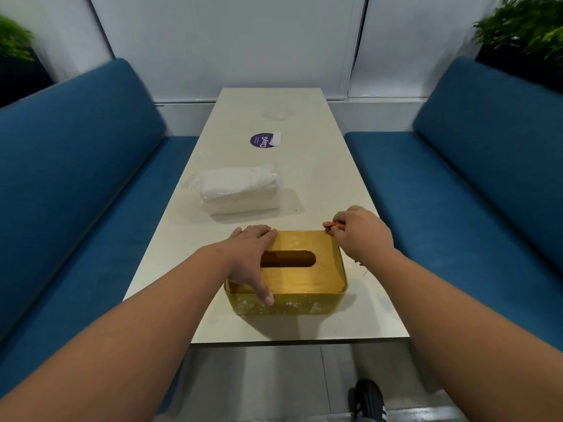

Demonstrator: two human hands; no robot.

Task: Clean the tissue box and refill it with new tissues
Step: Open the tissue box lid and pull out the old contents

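While the left hand point(254, 254) lies spread over the left end of the yellow tissue box point(300, 280), fingers reaching the far edge and thumb hooked down the near side, it seems to be steadying the box against sliding. At the far right corner of the box, the right hand point(361, 234) is clenched around a small orange tool point(332, 224), its tip close to the lid; what the tool is I cannot tell, though it may serve for scraping. White specks along the near wall suggest cleaning is not yet finished. Through the slot the box looks dark, with no tissue showing. It sits at the near end of the pale table point(335, 178). Further off, left of centre, a wrapped pack of tissues point(239, 188) waits within easy reach, probably the refill. Beyond it lies a purple sticker point(262, 141). Blue benches point(76, 166) flank both sides.
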